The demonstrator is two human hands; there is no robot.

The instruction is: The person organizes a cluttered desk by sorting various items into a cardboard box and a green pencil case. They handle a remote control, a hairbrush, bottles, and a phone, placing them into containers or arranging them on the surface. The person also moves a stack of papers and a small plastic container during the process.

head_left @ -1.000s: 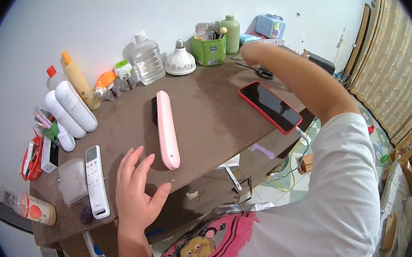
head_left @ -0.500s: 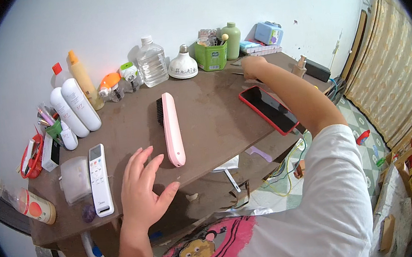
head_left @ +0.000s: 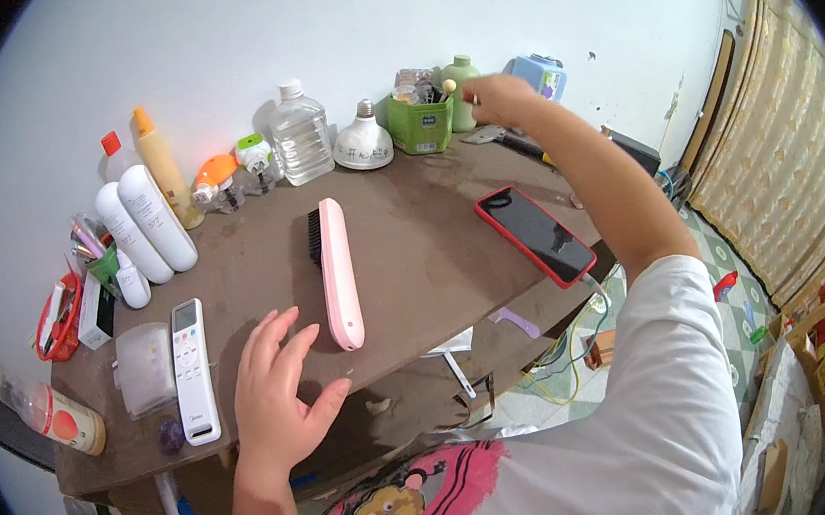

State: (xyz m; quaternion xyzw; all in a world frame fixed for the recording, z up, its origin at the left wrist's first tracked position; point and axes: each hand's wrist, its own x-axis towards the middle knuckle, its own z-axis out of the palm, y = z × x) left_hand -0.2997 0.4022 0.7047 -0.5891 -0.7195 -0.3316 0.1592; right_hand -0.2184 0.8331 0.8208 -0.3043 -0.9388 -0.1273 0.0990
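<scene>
My right hand (head_left: 505,101) is raised over the back right of the desk (head_left: 408,218), beside a green bottle (head_left: 462,93). Its fingers are curled, and anything inside them is hidden. Below it lie a flat silvery piece (head_left: 485,135) and a dark, slim object (head_left: 524,147). Near the front edge, my left hand (head_left: 276,397) hovers with fingers spread, holding nothing. Just beyond its fingertips rests a pink hair-straightening brush (head_left: 338,275), black bristles facing left. A red-cased phone (head_left: 537,236) lies screen up at the right, a cable plugged into its near end.
Along the wall stand a green box of small items (head_left: 421,124), a white bulb (head_left: 364,142), a clear jug (head_left: 301,138) and several bottles. A white remote (head_left: 194,371), clear pouch (head_left: 146,371) and jar (head_left: 70,422) occupy the left. An open shelf holds a purple comb (head_left: 516,323).
My right hand has lifted from the desk's back right area toward the green bottle. My left hand stays spread near the front edge. The whole view has shifted slightly.
</scene>
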